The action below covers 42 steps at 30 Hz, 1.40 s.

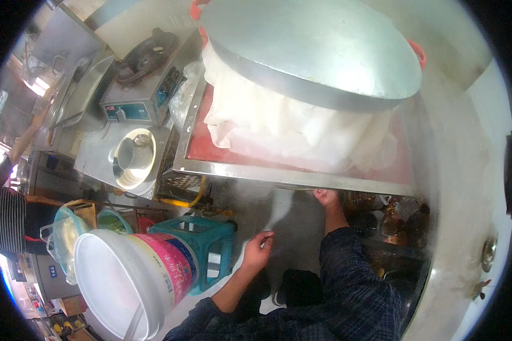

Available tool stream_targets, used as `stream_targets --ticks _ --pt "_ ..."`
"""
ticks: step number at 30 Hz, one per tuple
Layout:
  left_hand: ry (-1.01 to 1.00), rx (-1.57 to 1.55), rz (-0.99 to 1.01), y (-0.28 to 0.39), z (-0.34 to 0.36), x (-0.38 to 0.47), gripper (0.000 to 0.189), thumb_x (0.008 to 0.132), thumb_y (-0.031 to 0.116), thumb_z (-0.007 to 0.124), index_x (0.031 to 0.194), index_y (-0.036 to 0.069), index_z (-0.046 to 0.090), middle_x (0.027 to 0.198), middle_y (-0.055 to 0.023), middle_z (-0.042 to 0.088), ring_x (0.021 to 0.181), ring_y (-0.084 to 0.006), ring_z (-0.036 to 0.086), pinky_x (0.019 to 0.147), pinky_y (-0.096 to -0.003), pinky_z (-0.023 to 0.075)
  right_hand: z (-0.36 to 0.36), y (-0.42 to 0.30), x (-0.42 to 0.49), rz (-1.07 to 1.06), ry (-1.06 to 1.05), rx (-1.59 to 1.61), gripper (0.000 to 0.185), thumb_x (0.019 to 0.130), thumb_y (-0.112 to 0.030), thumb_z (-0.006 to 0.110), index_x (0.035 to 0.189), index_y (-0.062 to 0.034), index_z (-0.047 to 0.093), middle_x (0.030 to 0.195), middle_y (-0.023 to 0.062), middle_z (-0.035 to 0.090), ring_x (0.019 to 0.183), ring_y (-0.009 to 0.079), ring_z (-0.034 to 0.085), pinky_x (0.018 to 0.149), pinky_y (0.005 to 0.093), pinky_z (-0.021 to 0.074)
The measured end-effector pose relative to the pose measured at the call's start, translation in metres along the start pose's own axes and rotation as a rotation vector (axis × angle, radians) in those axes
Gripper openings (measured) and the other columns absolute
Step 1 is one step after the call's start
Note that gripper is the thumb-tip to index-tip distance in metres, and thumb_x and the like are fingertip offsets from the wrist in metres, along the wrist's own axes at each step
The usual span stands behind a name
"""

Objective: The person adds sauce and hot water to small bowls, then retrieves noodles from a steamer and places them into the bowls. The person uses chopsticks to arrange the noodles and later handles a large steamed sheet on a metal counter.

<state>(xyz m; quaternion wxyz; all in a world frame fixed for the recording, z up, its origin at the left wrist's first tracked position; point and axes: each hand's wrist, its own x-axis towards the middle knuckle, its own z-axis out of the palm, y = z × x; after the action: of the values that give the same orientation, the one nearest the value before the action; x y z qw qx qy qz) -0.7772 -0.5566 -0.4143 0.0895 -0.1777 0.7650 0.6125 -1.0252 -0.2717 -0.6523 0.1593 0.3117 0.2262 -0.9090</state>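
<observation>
My left hand [256,251] hangs over the floor with fingers curled; whether something small is between thumb and finger I cannot tell. My right hand [326,197] is at the front edge of a metal-framed red worktop [196,145], its fingertips partly hidden under the rim. On this top, pale cloth [277,123] drapes from beneath a large round metal lid [311,47] with red handles. Pale steam blurs the cloth and the worktop's right side.
Left of me, a white plastic bucket [111,281] with a printed band stands by a teal plastic stool [222,243]. Behind are a bowl holding a metal cup [134,153], an electric cooker [128,108] and a yellow hose [179,202]. Another person in a striped garment [6,221] is at far left.
</observation>
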Motion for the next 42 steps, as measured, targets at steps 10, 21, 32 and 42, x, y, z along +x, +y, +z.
stream_targets --ticks 10,21,32,42 --pt "0.033 0.196 0.039 0.047 -0.008 -0.016 0.023 0.093 0.012 0.061 0.112 0.003 0.068 0.110 -0.0166 0.070 0.101 -0.0301 0.067 0.091 -0.0377 0.0509 0.041 -0.002 -0.007 -0.106 0.074 -0.082 0.042 0.093 -0.039 0.060 0.123 -0.0103 0.060 0.115 0.0109 0.066 0.101 0.0278 0.063 0.082 0.0476 0.0538" --pt "0.257 0.384 0.287 0.198 -0.062 -0.009 0.023 0.090 0.010 0.060 0.109 0.000 0.067 0.104 -0.0191 0.068 0.101 -0.0360 0.064 0.092 -0.0413 0.0494 0.137 0.020 -0.159 0.193 -0.107 -2.405 0.040 0.095 -0.036 0.055 0.115 -0.0029 0.065 0.104 0.0158 0.070 0.090 0.0288 0.068 0.075 0.0479 0.0565" --pt "0.547 0.414 0.625 0.421 -0.225 0.210 0.045 0.093 0.033 0.059 0.120 -0.004 0.061 0.114 -0.0235 0.064 0.109 -0.0384 0.060 0.095 -0.0449 0.0465 0.464 -0.318 -0.338 -0.581 0.024 -1.711 0.037 0.096 -0.035 0.057 0.109 -0.0025 0.067 0.100 0.0118 0.070 0.087 0.0219 0.067 0.071 0.0321 0.0541" --pt "0.193 0.582 0.223 0.492 -0.205 0.333 0.046 0.089 0.038 0.061 0.106 -0.005 0.065 0.096 -0.0273 0.068 0.094 -0.0405 0.066 0.080 -0.0447 0.0504 0.425 -0.405 -0.242 -0.607 0.028 -1.540 0.028 0.090 -0.018 0.060 0.110 0.0016 0.066 0.084 0.0111 0.067 0.072 0.0215 0.064 0.063 0.0352 0.0533"
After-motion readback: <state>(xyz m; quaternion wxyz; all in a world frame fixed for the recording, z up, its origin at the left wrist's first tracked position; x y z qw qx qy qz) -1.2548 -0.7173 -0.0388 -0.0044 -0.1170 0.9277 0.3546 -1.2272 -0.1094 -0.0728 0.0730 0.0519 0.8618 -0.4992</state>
